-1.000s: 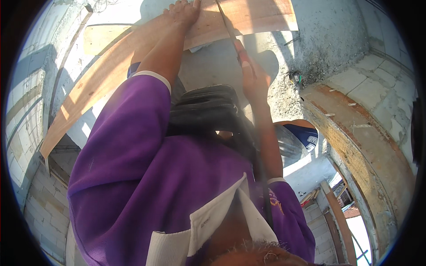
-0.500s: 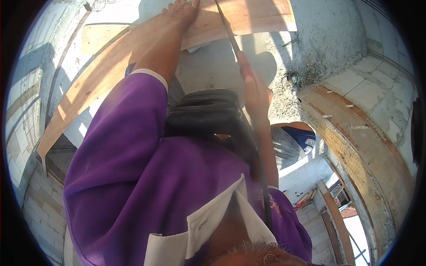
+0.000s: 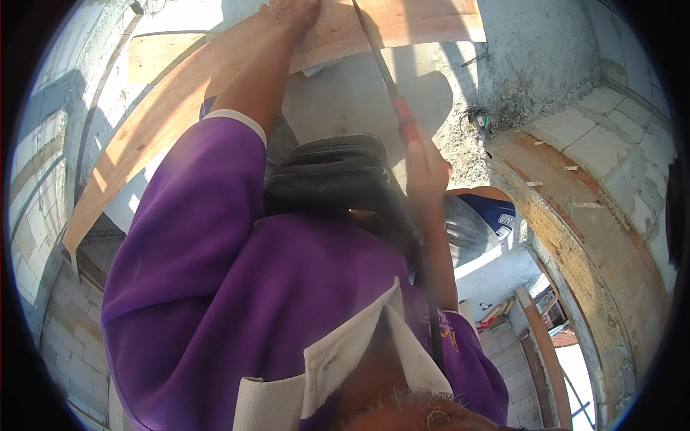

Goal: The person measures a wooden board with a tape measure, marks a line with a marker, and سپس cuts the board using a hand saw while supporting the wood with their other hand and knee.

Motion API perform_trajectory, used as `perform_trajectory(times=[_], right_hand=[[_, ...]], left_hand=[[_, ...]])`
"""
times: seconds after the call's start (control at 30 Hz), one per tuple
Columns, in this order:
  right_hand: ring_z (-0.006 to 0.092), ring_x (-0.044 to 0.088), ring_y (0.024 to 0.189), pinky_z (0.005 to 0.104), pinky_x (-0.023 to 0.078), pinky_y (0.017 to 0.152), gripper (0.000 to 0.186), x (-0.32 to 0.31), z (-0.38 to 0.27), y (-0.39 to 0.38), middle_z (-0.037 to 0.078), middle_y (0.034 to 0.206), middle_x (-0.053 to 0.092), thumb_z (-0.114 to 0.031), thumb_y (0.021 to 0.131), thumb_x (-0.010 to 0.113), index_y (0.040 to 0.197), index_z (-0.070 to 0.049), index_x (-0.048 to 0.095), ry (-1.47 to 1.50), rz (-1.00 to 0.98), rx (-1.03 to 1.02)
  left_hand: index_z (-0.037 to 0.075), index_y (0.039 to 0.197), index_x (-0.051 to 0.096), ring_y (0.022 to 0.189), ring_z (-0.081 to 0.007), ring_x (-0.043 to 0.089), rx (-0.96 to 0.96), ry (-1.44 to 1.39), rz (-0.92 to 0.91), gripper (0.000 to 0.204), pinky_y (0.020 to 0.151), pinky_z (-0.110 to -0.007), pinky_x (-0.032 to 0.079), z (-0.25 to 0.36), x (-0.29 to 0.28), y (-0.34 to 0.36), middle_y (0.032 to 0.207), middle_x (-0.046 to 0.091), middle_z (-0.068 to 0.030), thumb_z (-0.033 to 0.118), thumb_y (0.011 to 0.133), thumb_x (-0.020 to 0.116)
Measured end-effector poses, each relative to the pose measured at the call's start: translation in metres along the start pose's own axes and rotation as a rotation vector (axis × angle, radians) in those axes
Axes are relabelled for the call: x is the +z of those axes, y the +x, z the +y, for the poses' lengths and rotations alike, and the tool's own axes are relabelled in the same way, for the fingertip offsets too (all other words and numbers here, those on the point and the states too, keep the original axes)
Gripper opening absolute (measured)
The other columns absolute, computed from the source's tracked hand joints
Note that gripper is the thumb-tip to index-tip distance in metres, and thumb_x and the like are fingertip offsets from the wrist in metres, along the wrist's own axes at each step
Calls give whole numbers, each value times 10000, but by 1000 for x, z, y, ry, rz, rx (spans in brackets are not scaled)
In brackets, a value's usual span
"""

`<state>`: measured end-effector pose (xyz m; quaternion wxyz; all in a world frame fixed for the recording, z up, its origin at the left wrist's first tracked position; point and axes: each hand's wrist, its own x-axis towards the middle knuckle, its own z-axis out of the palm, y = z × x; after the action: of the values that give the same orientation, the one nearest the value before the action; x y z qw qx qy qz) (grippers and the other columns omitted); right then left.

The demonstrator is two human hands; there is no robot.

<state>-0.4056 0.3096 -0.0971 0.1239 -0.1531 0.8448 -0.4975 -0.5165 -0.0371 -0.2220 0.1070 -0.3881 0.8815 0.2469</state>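
A long reddish-brown plywood sheet (image 3: 162,118) stretches from the left across the top of the view. My left hand (image 3: 291,13) rests flat on it, with its fingers partly cut off by the upper edge. To the right, my right hand (image 3: 427,172) is closed round the red handle of a handsaw (image 3: 379,59). The narrow dark blade runs up over the sheet's near edge, seen almost edge-on. Where its teeth meet the wood is hard to make out.
A black bag (image 3: 327,172) hangs at my front. On the right are a rough concrete wall (image 3: 535,65), a coarse timber beam (image 3: 568,230) and a small cable end (image 3: 478,120). A paler board (image 3: 162,54) lies beyond the sheet at the left.
My right hand has drawn the saw back toward me and slightly right. My left hand stays on the plywood, and the whole view has shifted a little.
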Motion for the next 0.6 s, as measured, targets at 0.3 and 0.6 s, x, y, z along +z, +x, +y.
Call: perform_trajectory(times=[0.3,0.6], right_hand=[[263,689,678,339,544,678,310,42,33,80,191,899,741,-203,1006,605,1234,-16,698,-31,-7,-53],[199,739,839,330,569,782,372,-26,-4,-24,190,979,771,-172,1013,597,1284,74,659,32,5,-15]], left_hand=[[-6,1602,299,1490,-392,368,-9,72,57,798,1246,-536,219,7,-6,-2,1585,437,-234,579,1059,326],[-22,1601,286,1482,-394,380,-28,62,30,806,1258,-515,210,5,3,3,1579,432,-256,575,1061,328]])
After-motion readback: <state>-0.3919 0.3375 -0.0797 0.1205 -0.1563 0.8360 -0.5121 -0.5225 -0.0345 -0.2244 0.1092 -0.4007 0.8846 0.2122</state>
